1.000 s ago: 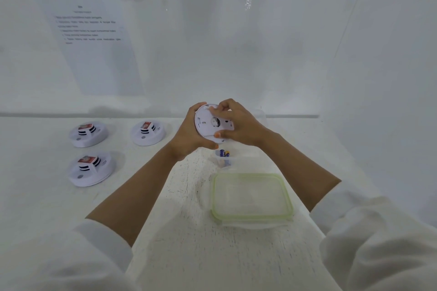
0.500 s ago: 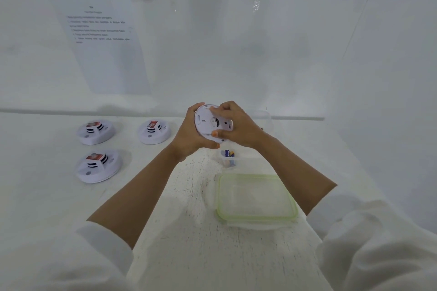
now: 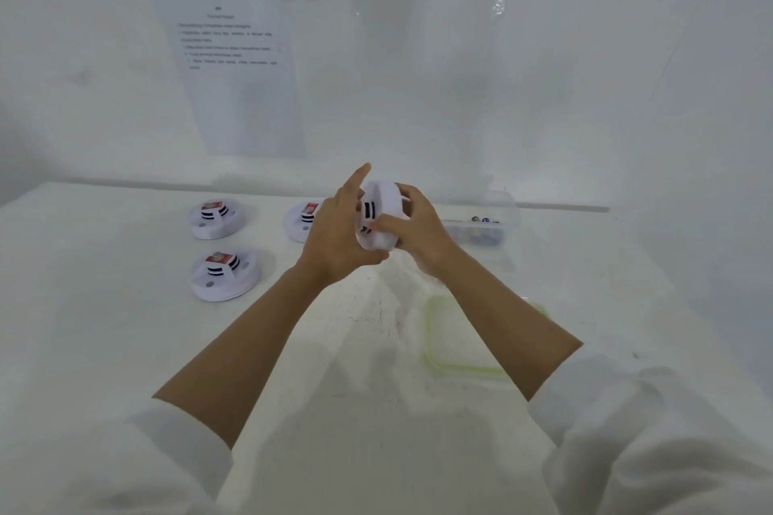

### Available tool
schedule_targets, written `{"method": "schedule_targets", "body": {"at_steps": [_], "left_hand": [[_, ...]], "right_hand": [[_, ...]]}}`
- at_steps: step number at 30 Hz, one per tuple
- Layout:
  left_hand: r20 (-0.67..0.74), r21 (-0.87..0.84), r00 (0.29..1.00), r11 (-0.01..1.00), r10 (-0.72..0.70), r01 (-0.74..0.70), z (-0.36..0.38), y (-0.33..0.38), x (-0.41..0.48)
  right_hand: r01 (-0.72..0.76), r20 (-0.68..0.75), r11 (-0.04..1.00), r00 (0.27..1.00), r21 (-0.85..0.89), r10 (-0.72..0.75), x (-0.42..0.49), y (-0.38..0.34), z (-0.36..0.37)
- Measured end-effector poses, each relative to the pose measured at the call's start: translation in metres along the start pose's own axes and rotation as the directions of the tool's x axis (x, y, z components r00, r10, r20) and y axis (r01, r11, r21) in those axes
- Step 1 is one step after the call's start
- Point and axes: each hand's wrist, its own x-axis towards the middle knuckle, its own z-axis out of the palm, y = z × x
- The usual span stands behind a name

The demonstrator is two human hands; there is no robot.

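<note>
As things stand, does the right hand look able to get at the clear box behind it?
Probably not straight away: the right hand grips the smoke detector, which the left hand also holds. The way itself looks free: the clear box lies just beyond it, with nothing between them.

The detector (image 3: 378, 217) is smooth white plastic, the table (image 3: 334, 389) rough and matt
</note>
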Motion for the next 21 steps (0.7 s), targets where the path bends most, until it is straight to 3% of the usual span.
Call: {"method": "schedule_targets", "body": {"at_steps": [2, 4, 6, 9, 12, 16, 21], "left_hand": [[0.081, -0.155, 0.995, 0.985, -0.063, 0.075, -0.009, -0.011, -0.006], [0.201, -0.327, 0.957, 0.906, -0.212, 0.269, -0.02, -0.028, -0.013], [0.367, -0.457, 0.879, 0.765, -0.304, 0.455, -0.031, -0.046, -0.023], [0.475, -0.523, 0.831, 0.666, -0.29, 0.532, -0.04, -0.071, -0.035], [0.445, -0.537, 0.845, 0.667, -0.297, 0.517, -0.041, -0.084, -0.042], [0.451, -0.532, 0.843, 0.67, -0.292, 0.517, -0.041, -0.093, -0.051], [0.428, -0.528, 0.865, 0.704, -0.263, 0.476, -0.039, -0.095, -0.058]], "right_hand": [[-0.065, -0.062, 0.965, 0.995, 0.253, 0.083, 0.004, 0.011, 0.011], [-0.103, -0.083, 0.901, 0.985, 0.421, 0.152, 0.006, 0.023, 0.023], [-0.14, -0.086, 0.847, 0.973, 0.512, 0.213, 0.007, 0.034, 0.034], [-0.156, -0.064, 0.81, 0.971, 0.565, 0.232, 0.005, 0.046, 0.052], [-0.15, -0.088, 0.873, 0.973, 0.464, 0.214, -0.001, 0.053, 0.065], [-0.177, -0.05, 0.98, 0.982, 0.092, 0.182, -0.008, 0.067, 0.068], [-0.071, -0.119, 0.996, 0.991, -0.052, 0.065, -0.018, 0.079, 0.073]]}}
